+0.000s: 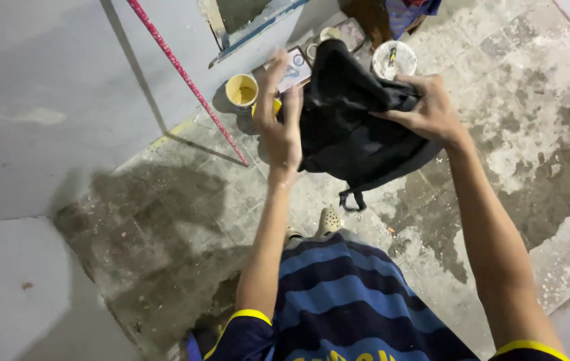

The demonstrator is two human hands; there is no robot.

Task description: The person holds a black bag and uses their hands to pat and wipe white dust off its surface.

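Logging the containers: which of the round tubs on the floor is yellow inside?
The tub beside the red pole, by the left hand; the other tub is white.
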